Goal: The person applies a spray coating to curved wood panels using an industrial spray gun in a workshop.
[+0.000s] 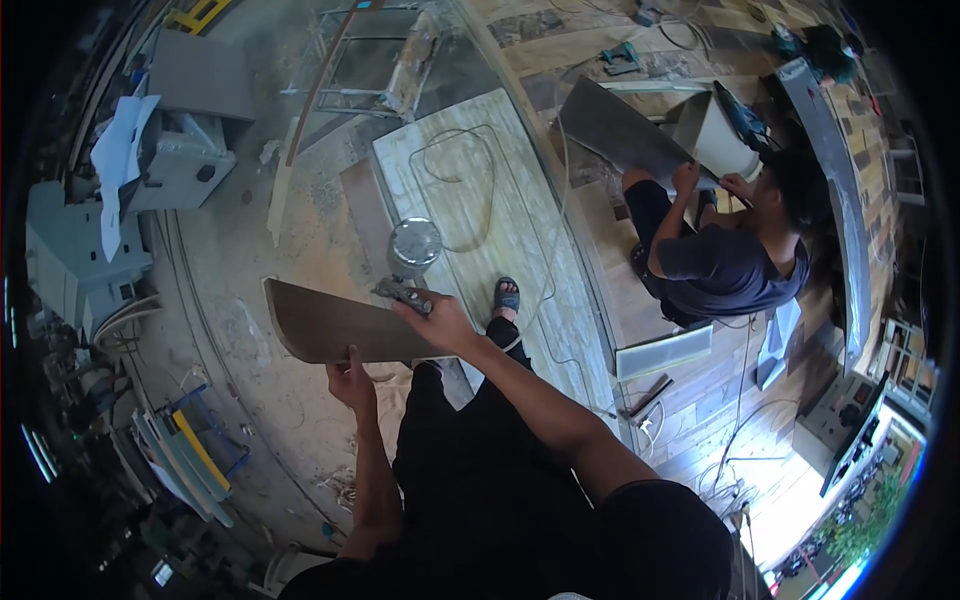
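Observation:
My left hand (351, 381) grips the near edge of a brown board (345, 328) with a curved left end, thumb on its face. The board is held tilted in front of my legs. In my right hand (440, 322) is a grey metal spray gun (402, 294), fingers wrapped round its handle, just above the board's right part. A round, shiny metal cup (413, 245) sits beyond the gun and appears joined to it. A thin hose (518, 342) shows behind my right wrist. The gun's trigger and nozzle are too small to make out.
A pale streaked panel (520, 200) lies on the floor under a looping hose. To the right, a co-worker (735, 240) crouches holding a dark board (625, 130). Grey cabinets (185, 160) stand at left, a metal frame (375, 60) ahead. A framed pale panel (664, 352) lies at right.

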{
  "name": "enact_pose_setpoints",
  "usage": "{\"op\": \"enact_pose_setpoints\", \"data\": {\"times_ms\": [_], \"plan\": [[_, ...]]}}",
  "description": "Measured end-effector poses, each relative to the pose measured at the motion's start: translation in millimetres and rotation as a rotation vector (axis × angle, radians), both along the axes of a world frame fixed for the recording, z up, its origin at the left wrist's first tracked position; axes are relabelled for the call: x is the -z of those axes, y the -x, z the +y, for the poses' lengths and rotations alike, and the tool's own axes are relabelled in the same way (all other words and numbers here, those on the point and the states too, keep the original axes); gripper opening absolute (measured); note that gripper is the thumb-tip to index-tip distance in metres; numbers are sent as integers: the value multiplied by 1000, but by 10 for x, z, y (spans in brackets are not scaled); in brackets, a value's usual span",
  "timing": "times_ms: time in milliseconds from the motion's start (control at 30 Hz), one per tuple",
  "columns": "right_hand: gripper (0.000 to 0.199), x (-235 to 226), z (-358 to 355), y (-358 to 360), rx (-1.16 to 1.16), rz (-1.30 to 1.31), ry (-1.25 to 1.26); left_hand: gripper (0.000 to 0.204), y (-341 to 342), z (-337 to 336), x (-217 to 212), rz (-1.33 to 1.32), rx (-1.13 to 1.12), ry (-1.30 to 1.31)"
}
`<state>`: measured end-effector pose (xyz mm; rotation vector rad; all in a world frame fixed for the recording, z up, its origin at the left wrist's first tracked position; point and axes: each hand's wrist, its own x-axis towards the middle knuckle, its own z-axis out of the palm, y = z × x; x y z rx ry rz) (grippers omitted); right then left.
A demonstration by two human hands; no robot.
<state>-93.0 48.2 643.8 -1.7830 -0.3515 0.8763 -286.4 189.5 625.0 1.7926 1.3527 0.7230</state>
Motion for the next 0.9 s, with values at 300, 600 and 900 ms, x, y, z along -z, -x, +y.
{"op": "enact_pose_setpoints", "data": {"times_ms": [300,600,900], "plan": [[48,406,-163,-313,133,47,66,26,-405,87,-71,69,-103,-112],[47,267,-439,-707,225,285,228,29,-782,205,-52,147,-176,-84],[57,276,-507,-970,267,284,185,30,-916,365,10,159,-124,-131]]}}
